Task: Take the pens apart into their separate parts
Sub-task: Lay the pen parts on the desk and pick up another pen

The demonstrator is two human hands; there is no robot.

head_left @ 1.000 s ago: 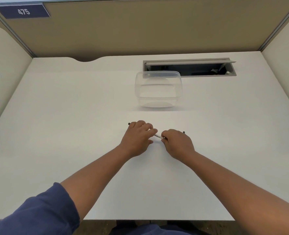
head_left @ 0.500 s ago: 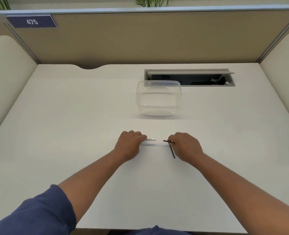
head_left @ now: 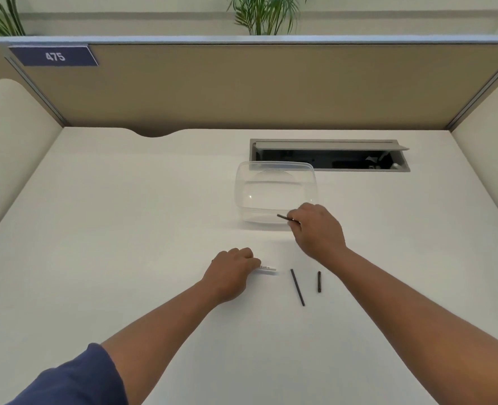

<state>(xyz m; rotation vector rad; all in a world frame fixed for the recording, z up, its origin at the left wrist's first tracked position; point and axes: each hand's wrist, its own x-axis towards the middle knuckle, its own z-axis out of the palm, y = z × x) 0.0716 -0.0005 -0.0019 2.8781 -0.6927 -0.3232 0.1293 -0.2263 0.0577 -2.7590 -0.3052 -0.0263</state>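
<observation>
1. Head view: my left hand (head_left: 232,268) was clenched on the white pen barrel (head_left: 267,268), a smooth tube lying on the matte white counter (head_left: 125,229).
2. My right hand (head_left: 317,229) pinched a thin dark pen part (head_left: 284,217) in front of the near wall of the clear, round-cornered plastic container (head_left: 275,194).
3. A long dark rod (head_left: 297,287) and a short dark piece (head_left: 319,281) lay apart on the counter, right of the barrel.
4. The counter's left half stood open up to the partition (head_left: 241,83).
</observation>
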